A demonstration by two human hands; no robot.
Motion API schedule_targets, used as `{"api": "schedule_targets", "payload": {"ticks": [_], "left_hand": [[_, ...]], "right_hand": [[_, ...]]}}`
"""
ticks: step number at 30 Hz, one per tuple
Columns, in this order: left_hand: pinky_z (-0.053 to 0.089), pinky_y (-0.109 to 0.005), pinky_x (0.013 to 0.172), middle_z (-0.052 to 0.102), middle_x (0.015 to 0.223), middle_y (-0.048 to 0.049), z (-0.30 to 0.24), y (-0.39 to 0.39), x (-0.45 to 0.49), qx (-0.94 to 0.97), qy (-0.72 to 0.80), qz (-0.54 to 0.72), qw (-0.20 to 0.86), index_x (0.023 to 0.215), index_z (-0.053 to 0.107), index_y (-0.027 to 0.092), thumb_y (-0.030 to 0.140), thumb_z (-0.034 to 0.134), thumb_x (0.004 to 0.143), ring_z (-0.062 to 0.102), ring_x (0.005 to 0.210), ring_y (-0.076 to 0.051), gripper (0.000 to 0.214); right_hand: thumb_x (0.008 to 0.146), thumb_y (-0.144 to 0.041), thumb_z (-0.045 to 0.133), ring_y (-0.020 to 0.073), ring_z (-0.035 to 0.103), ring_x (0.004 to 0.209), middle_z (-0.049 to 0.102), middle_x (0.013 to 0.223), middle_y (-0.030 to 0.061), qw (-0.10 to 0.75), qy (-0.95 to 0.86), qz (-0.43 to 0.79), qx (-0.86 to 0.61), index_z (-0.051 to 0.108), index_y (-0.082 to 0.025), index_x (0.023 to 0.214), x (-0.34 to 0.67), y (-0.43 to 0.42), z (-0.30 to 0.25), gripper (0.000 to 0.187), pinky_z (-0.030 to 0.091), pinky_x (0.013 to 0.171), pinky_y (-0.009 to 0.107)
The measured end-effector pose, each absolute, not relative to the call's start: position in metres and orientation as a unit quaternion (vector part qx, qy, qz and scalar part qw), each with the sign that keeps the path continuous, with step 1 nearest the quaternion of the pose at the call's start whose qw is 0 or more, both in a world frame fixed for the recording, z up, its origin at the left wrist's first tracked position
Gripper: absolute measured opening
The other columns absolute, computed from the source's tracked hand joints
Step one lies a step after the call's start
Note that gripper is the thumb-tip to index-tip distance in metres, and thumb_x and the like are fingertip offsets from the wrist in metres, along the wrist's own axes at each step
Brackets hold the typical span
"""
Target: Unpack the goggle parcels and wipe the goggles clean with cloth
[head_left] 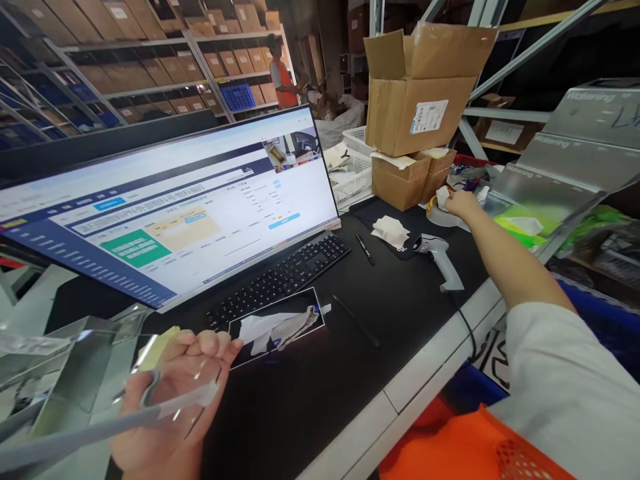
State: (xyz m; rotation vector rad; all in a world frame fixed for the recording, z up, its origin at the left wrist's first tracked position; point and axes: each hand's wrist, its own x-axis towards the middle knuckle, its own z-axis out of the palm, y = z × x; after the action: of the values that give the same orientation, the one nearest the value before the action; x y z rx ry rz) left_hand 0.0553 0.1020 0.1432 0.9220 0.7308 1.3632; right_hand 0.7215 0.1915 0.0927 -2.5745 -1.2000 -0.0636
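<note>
My left hand, fingers curled, grips a clear plastic piece with a grey band at the lower left. Its exact kind is unclear. My right hand reaches across the far right of the desk, with its fingers closed at a crumpled white piece. Just below that hand lies a roll of tape, partly hidden. A grey barcode scanner rests nearer me. Crumpled white paper lies to its left. Next to my left hand is a black-backed picture or sheet with pale cloth-like shapes.
A large monitor stands behind a black keyboard. A pen and a thin dark stick lie on the black mat. Open cardboard boxes are stacked at the back. Silver packages stand at right. A person is far behind.
</note>
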Motion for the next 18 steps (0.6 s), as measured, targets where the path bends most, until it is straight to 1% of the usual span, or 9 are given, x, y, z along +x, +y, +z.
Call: {"api": "schedule_targets", "payload": {"ticks": [2,4,5,6,8,11,14,16,18], "left_hand": [[0.066,-0.036,0.083,0.065,0.085,-0.0034,0.141,0.103,0.056,0.369,0.331,0.619,0.609,0.093,0.072,0.021,0.062,0.080,0.067,0.064,0.086,-0.020,0.049],[0.066,-0.037,0.085,0.068,0.090,-0.0035,0.139,0.105,0.059,0.322,0.348,0.646,0.598,0.096,0.072,0.021,0.061,0.084,0.066,0.067,0.091,-0.020,0.051],[0.066,-0.037,0.085,0.070,0.091,-0.0033,0.139,0.107,0.062,0.302,0.353,0.655,0.596,0.095,0.073,0.021,0.060,0.087,0.063,0.068,0.091,-0.020,0.053],[0.066,-0.037,0.084,0.071,0.092,-0.0031,0.139,0.110,0.064,0.284,0.353,0.662,0.597,0.094,0.073,0.021,0.060,0.090,0.059,0.068,0.091,-0.020,0.054],[0.066,-0.036,0.082,0.073,0.092,-0.0030,0.138,0.116,0.068,0.256,0.342,0.671,0.606,0.092,0.073,0.021,0.057,0.094,0.055,0.069,0.090,-0.020,0.056],[0.065,-0.034,0.082,0.077,0.096,-0.0038,0.136,0.126,0.071,0.231,0.321,0.689,0.607,0.093,0.074,0.020,0.056,0.089,0.067,0.071,0.092,-0.019,0.047],[0.064,-0.032,0.083,0.079,0.100,-0.0034,0.131,0.131,0.069,0.222,0.308,0.716,0.586,0.091,0.073,0.020,0.058,0.078,0.082,0.073,0.095,-0.018,0.038],[0.063,-0.031,0.083,0.079,0.099,-0.0027,0.128,0.133,0.067,0.227,0.298,0.730,0.572,0.089,0.073,0.021,0.060,0.078,0.081,0.074,0.094,-0.018,0.040],[0.063,-0.031,0.083,0.080,0.097,-0.0025,0.125,0.134,0.066,0.241,0.287,0.737,0.563,0.090,0.073,0.022,0.062,0.084,0.073,0.074,0.094,-0.018,0.045]], "right_hand": [[0.105,-0.036,0.053,0.0298,0.048,0.135,0.050,0.145,0.0191,0.215,-0.364,-0.084,-0.902,0.053,-0.011,0.139,0.725,0.176,0.093,0.042,0.042,0.110,0.052],[0.106,-0.035,0.044,0.0311,0.033,0.146,0.037,0.153,0.0290,0.273,-0.321,-0.123,-0.899,0.038,-0.003,0.150,0.731,0.163,0.092,0.054,0.032,0.115,0.049],[0.104,-0.038,0.048,0.0312,0.033,0.145,0.036,0.152,0.0334,0.293,-0.308,-0.118,-0.897,0.032,0.001,0.152,0.735,0.159,0.091,0.063,0.032,0.113,0.047],[0.101,-0.040,0.055,0.0315,0.038,0.141,0.039,0.148,0.0370,0.307,-0.300,-0.101,-0.897,0.028,0.004,0.153,0.739,0.156,0.090,0.074,0.035,0.108,0.046],[0.088,-0.038,0.073,0.0326,0.052,0.126,0.049,0.138,0.0390,0.324,-0.293,-0.049,-0.898,0.028,0.005,0.154,0.746,0.155,0.086,0.091,0.041,0.096,0.045],[0.079,-0.025,0.077,0.0331,0.062,0.111,0.058,0.129,0.0374,0.343,-0.282,-0.005,-0.896,0.031,0.000,0.156,0.750,0.157,0.082,0.093,0.044,0.087,0.046],[0.077,-0.015,0.073,0.0366,0.063,0.115,0.056,0.132,0.0398,0.367,-0.282,-0.015,-0.886,0.027,-0.002,0.161,0.746,0.158,0.085,0.097,0.043,0.090,0.051],[0.074,-0.011,0.074,0.0414,0.058,0.126,0.051,0.137,0.0426,0.384,-0.293,-0.045,-0.874,0.019,-0.003,0.164,0.741,0.157,0.094,0.106,0.041,0.096,0.055],[0.072,-0.010,0.076,0.0438,0.049,0.138,0.043,0.146,0.0427,0.401,-0.309,-0.082,-0.859,0.012,-0.004,0.165,0.736,0.154,0.109,0.114,0.037,0.105,0.057]]}}
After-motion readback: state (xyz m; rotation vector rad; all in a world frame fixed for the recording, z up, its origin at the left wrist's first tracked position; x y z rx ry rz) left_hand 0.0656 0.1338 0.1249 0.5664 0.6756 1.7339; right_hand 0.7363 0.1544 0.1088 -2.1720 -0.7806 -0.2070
